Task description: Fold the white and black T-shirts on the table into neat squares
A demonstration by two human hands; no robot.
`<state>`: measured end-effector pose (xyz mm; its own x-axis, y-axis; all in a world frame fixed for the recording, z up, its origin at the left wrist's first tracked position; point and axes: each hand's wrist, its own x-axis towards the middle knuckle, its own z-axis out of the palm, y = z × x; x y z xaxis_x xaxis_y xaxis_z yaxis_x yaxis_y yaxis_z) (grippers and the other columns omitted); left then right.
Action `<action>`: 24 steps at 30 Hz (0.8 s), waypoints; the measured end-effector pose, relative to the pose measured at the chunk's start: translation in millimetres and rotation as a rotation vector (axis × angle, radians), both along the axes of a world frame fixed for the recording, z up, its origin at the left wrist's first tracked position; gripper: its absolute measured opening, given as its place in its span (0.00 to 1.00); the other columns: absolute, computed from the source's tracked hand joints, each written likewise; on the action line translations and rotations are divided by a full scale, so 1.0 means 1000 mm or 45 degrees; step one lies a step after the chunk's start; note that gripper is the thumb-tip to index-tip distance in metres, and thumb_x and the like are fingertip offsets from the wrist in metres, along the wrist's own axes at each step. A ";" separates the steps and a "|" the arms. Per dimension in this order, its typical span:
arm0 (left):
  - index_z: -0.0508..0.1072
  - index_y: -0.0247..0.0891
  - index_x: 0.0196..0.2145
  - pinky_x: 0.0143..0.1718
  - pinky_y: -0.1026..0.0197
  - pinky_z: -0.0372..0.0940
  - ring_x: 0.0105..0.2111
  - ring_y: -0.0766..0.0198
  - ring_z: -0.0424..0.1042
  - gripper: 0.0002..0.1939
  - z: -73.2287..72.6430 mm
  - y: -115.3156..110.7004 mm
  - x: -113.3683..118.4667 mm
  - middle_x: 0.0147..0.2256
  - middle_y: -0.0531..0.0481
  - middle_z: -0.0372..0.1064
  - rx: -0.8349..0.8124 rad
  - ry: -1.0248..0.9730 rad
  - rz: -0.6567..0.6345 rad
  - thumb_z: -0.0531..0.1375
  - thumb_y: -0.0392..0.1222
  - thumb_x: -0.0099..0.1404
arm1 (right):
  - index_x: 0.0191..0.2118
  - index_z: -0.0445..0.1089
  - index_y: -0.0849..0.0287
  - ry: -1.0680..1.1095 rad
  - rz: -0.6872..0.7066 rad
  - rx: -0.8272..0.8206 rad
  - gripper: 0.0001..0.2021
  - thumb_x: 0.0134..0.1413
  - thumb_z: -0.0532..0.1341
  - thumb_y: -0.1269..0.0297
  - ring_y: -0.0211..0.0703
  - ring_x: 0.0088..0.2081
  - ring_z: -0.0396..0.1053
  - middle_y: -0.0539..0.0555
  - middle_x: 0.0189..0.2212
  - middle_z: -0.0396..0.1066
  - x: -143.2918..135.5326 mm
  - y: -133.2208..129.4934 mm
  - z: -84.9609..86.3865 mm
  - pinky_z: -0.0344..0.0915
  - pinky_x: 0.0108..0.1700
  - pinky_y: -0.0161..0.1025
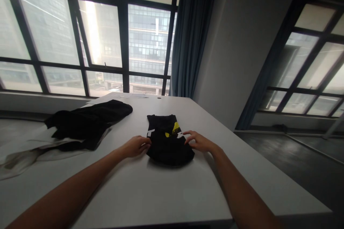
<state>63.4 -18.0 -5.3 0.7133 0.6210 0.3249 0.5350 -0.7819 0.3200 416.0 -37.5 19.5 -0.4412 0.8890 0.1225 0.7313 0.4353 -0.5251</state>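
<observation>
A black cloth garment (170, 152) with yellow and white print lies folded on the white table (150, 196), its near edge rounded. At its left edge is my left hand (137, 146), fingers curled together against the fabric; whether they pinch it is hard to make out. My right hand (198, 141) rests at the right edge, with its fingers bent and apart, the tips by the white patch. Nothing shows in its grasp.
A heap of black clothing (91, 120) lies on the left of the table, with a sheer pale cloth (21, 161) beside it. Papers (131, 95) lie at the far edge. Behind the table are windows and a blue curtain (188, 35).
</observation>
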 end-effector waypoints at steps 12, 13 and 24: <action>0.74 0.32 0.44 0.38 0.54 0.71 0.33 0.58 0.76 0.31 0.015 0.015 -0.020 0.37 0.43 0.76 -0.778 -0.923 0.294 0.58 0.65 0.61 | 0.48 0.72 0.62 0.755 -0.383 0.096 0.25 0.58 0.57 0.45 0.48 0.41 0.74 0.59 0.40 0.77 -0.045 0.034 -0.020 0.69 0.45 0.45; 0.73 0.31 0.49 0.40 0.52 0.71 0.34 0.56 0.77 0.32 0.009 0.022 -0.022 0.41 0.40 0.76 -0.710 -0.903 0.457 0.57 0.65 0.63 | 0.52 0.71 0.62 0.689 -0.504 0.138 0.25 0.60 0.55 0.46 0.48 0.44 0.73 0.60 0.43 0.76 -0.051 0.040 -0.026 0.68 0.47 0.44; 0.63 0.40 0.64 0.67 0.48 0.48 0.66 0.53 0.54 0.30 -0.024 0.007 0.007 0.66 0.45 0.57 0.066 0.003 0.182 0.48 0.57 0.71 | 0.59 0.67 0.62 0.160 -0.335 0.319 0.28 0.56 0.62 0.55 0.51 0.56 0.67 0.63 0.55 0.69 -0.069 0.026 -0.033 0.60 0.59 0.45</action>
<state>70.6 -11.0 -28.8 0.6198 0.6985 0.3577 0.6424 -0.7134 0.2801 347.1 -11.7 -13.8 -0.1698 0.9055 0.3889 0.7719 0.3676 -0.5188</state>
